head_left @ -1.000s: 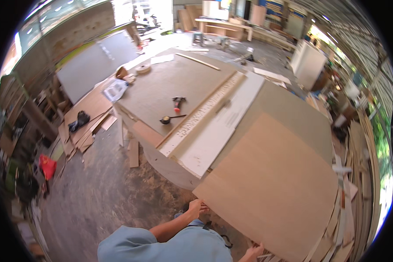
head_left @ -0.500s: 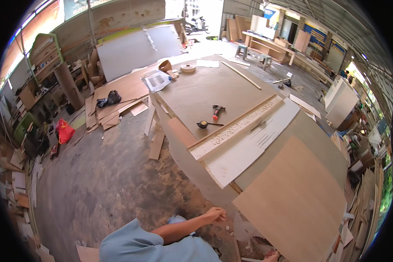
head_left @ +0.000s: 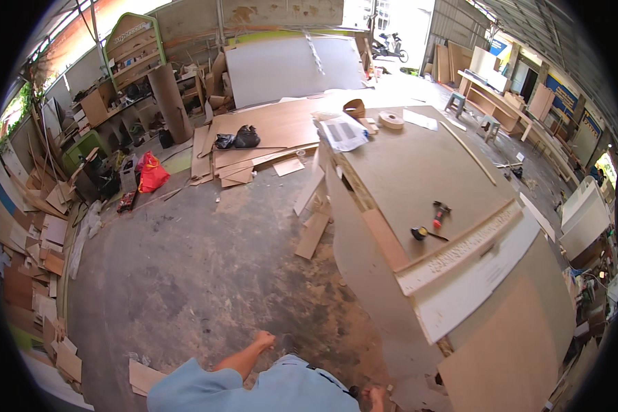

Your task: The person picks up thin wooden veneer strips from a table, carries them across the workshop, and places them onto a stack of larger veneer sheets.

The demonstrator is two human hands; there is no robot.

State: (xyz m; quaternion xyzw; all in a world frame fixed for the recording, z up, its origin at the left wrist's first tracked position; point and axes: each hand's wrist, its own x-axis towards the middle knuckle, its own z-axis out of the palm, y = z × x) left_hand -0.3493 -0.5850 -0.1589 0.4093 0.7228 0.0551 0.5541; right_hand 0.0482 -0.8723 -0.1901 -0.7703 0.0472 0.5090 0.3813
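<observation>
Low in front of my body, my left hand (head_left: 265, 340) hangs over the stained floor, its fingers curled and nothing visible in them. At the bottom edge, my right hand (head_left: 375, 394) is by the near end of the worktable; its fingers are too small and blurred to read. Neither hand touches the tools. On the brown tabletop (head_left: 426, 172) lie a hammer (head_left: 441, 214) with a red and black grip and a black and yellow tape measure (head_left: 419, 234). Nearer are a long speckled strip (head_left: 460, 250), a white board (head_left: 481, 285) and a light wood panel (head_left: 508, 350).
A roll of edge banding (head_left: 391, 120) and a plastic-wrapped packet (head_left: 345, 133) sit at the table's far end. Sheets of plywood (head_left: 275, 123) with black bags (head_left: 246, 136) lie beyond the floor. A red bag (head_left: 152, 173) and wood offcuts (head_left: 51, 240) line the left side.
The view has turned left, so the table now appears farther right. My left hand has moved away from the table and lower, over the floor. The tools stay put on the tabletop.
</observation>
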